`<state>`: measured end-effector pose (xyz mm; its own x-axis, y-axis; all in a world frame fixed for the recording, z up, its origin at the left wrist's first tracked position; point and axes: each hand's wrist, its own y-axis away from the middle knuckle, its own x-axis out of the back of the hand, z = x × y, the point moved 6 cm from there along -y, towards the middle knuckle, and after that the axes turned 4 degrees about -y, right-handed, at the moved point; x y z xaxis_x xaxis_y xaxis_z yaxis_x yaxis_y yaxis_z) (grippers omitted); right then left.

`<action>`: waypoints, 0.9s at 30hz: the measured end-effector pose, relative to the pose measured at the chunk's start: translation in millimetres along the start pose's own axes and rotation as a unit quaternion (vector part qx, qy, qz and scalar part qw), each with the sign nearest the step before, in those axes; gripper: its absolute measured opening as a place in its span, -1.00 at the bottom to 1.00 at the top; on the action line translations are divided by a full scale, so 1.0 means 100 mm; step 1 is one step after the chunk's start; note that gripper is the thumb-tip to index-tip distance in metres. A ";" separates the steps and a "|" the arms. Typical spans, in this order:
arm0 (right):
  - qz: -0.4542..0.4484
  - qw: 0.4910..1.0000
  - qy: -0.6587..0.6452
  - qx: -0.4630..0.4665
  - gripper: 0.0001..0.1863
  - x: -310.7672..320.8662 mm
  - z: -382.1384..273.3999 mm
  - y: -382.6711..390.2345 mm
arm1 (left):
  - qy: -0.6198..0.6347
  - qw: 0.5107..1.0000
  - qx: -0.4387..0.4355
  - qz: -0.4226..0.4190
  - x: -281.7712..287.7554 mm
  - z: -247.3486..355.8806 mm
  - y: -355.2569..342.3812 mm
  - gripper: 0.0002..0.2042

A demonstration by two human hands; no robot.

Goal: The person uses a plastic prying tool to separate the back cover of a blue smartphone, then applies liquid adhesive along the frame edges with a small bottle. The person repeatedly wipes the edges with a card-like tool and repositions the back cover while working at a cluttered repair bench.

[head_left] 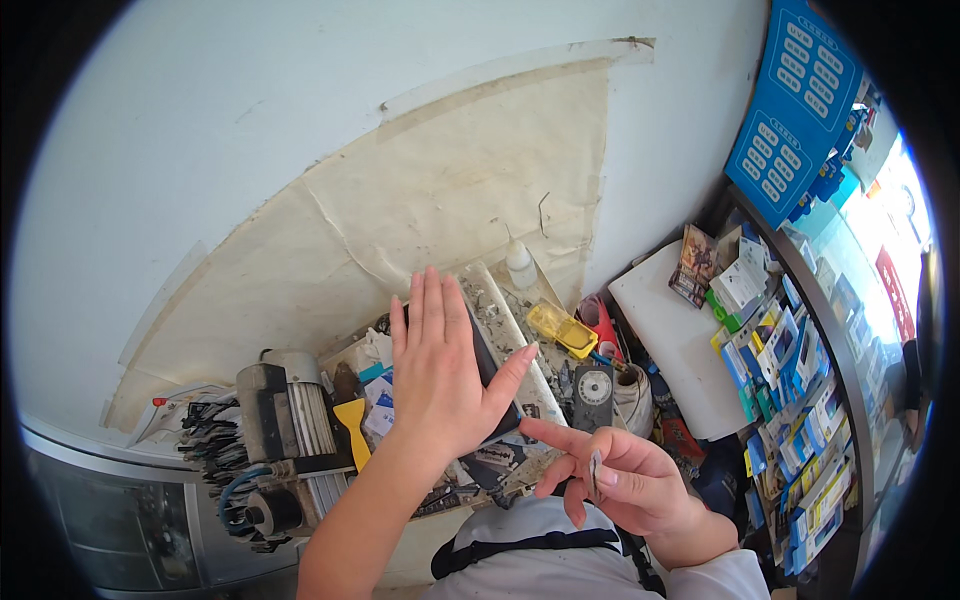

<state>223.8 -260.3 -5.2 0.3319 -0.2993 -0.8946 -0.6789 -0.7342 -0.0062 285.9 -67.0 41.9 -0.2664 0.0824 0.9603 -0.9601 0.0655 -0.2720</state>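
My left hand (435, 375) lies flat with its fingers stretched together and the thumb out to the side. Beneath it is a flat black rectangular slab (484, 350), mostly hidden by the palm; its exact kind does not show. My right hand (640, 485) is close by on the right, its index finger reaching to the slab's lower right corner. Between the thumb and a bent finger it pinches a small thin flat piece (595, 470), too small to name. Just below the slab, a razor blade (494, 455) rests among small items on the cluttered worktop.
Left of my hands stand a grey motorised machine (290, 405), a yellow scraper (352, 430) and a cluster of dark metal pieces (212, 450). Beyond are a white needle-tipped bottle (519, 265) and a yellow case (562, 331). Packaged goods (800, 400) fill the right side.
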 end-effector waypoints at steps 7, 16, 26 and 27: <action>-0.057 0.998 -0.002 -0.008 -0.81 0.01 0.01 -0.02 | 0.001 1.000 -0.001 0.001 0.00 0.00 0.00 -0.02; 0.000 1.000 0.002 0.004 -0.88 -0.02 -0.01 -0.02 | -0.004 1.000 -0.001 0.000 -0.01 0.00 0.00 -0.05; -0.031 1.000 0.004 -0.004 -0.85 -0.01 0.00 -0.01 | -0.003 1.000 -0.002 -0.002 -0.01 0.00 0.00 -0.07; -0.046 0.999 -0.001 -0.001 -0.82 -0.01 0.00 -0.01 | -0.004 1.000 -0.002 -0.001 -0.01 0.00 0.00 -0.07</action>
<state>224.5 -259.0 -4.4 0.3916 -0.2296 -0.8910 -0.6438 -0.7603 -0.0870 285.9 -66.8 41.0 -0.2653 0.0753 0.9612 -0.9603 0.0692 -0.2704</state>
